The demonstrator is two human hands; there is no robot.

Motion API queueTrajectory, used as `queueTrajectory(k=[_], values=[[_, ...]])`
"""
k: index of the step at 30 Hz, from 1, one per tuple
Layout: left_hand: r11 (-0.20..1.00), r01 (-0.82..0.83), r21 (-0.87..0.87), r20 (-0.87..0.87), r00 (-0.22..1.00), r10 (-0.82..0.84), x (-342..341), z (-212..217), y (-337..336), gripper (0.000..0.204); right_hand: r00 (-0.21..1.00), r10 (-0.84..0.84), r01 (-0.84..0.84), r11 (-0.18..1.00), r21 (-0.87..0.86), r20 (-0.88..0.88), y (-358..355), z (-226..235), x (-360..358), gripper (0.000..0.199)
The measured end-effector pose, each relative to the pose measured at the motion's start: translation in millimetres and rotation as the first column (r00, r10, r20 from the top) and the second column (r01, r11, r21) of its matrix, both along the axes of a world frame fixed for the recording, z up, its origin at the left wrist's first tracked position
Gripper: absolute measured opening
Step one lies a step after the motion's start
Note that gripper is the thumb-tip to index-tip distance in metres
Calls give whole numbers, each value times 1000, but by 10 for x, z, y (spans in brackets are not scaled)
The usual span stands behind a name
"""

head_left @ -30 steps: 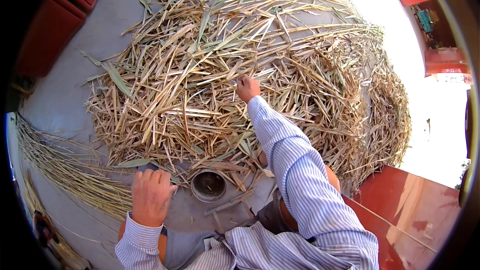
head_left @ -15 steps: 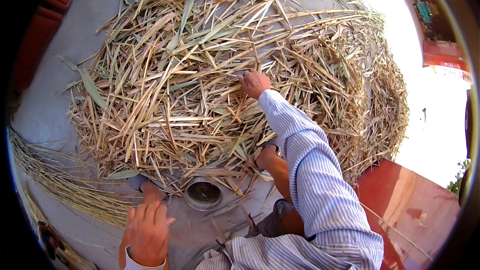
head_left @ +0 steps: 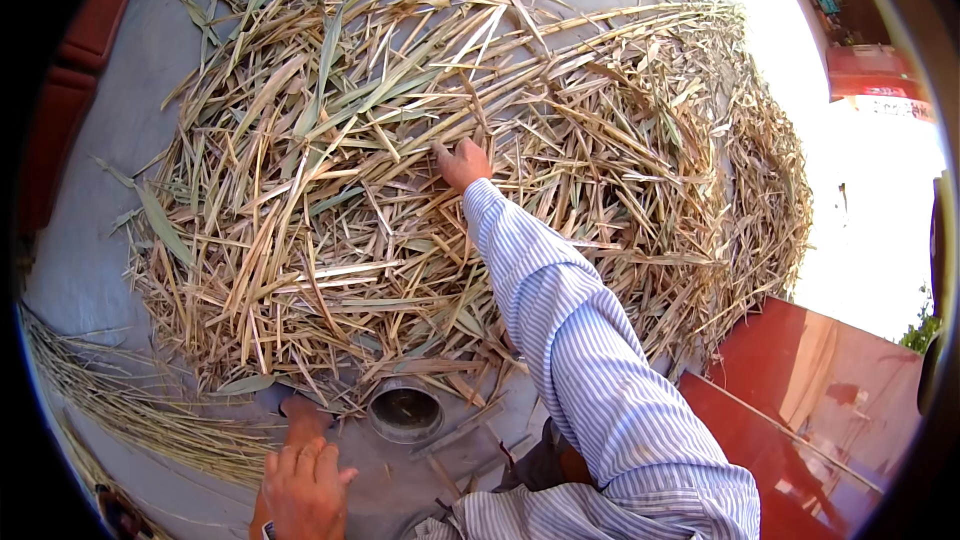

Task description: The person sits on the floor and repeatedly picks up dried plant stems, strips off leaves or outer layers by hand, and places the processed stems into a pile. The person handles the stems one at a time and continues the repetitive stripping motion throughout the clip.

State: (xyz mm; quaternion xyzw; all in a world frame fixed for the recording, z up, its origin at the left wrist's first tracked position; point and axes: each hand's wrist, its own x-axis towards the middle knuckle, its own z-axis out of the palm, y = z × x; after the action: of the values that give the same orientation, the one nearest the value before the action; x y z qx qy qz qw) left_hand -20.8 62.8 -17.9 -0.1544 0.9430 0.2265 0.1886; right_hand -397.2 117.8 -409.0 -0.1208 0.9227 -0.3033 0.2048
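Dry straw-coloured cane leaves (head_left: 440, 170) lie in a broad heap across a grey concrete floor (head_left: 110, 120), strips crossing every way, a few greener blades mixed in near the top left. From my remote seat I see the right hand (head_left: 463, 162) stretched far out on a striped sleeve (head_left: 580, 360), fingers pressed down into the middle of the heap; they look curled around some strips, but the leaves cover the fingertips, so I cannot tell whether it grips any or only rests on them. The long reach suits the place: the heap is wide and its centre lies well away from the body. The left hand (head_left: 305, 485) sits low at the near edge, fingers loosely spread and holding nothing, just beside a small round metal bowl (head_left: 405, 410) that stands on the floor at the heap's rim; I judge it steadies the lean forward. Left of it a thinner bundle of long stalks (head_left: 120, 410) lies apart from the heap, laid roughly parallel, as if sorted. A red painted ledge (head_left: 800, 390) borders the floor on the right.
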Motion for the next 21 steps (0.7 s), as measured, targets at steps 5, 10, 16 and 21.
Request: queueTrajectory(k=[5,10,16,21], values=[[999,-29,16,34,999,28,113,37,78,39,710,-342,577,783,-231,616,-461,-161,231,24],[998,17,-61,-14,1000,-18,33,-126,6,33,476,-285,731,654,-194,832,-92,315,-184,17],[995,29,-92,-12,999,-30,148,0,48,31,535,100,740,425,-522,839,178,1828,-922,19],[971,-35,-236,-368,928,-56,125,40,83,23,666,457,551,233,-801,590,447,3448,-938,14]])
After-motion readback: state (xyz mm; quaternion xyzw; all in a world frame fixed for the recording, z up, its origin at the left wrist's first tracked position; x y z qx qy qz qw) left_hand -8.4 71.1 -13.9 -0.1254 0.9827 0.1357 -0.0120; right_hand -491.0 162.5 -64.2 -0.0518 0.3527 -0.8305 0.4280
